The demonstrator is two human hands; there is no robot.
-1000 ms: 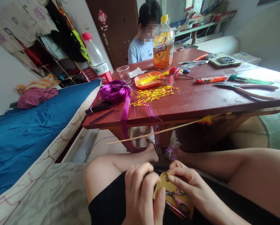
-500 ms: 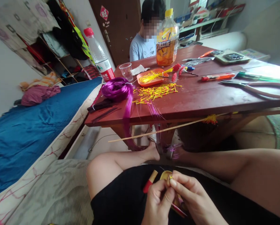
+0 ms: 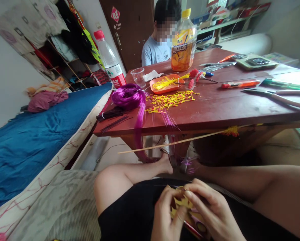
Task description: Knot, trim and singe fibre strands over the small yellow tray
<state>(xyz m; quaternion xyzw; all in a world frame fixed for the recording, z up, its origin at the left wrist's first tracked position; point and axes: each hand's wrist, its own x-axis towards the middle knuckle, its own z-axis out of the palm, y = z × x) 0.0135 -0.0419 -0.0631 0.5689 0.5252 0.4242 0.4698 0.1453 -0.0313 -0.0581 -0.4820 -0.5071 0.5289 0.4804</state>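
The right hand (image 3: 211,206) pinches a tiny, mostly hidden piece (image 3: 182,188), probably light, delicate and best held by its edge; the left hand's (image 3: 166,209) grip is unclear.

5 o'clock: anything between the fingertips of left hand (image 3: 168,214) and right hand (image 3: 211,211) too small to tell; scissors (image 3: 196,219) partly covered. 3 o'clock: pliers (image 3: 275,94), handles cut off by right edge; worktop (image 3: 220,103) likewise. 12 o'clock: person (image 3: 155,52) partly behind bottle (image 3: 182,58). 9 o'clock: bed (image 3: 46,134) cut off.
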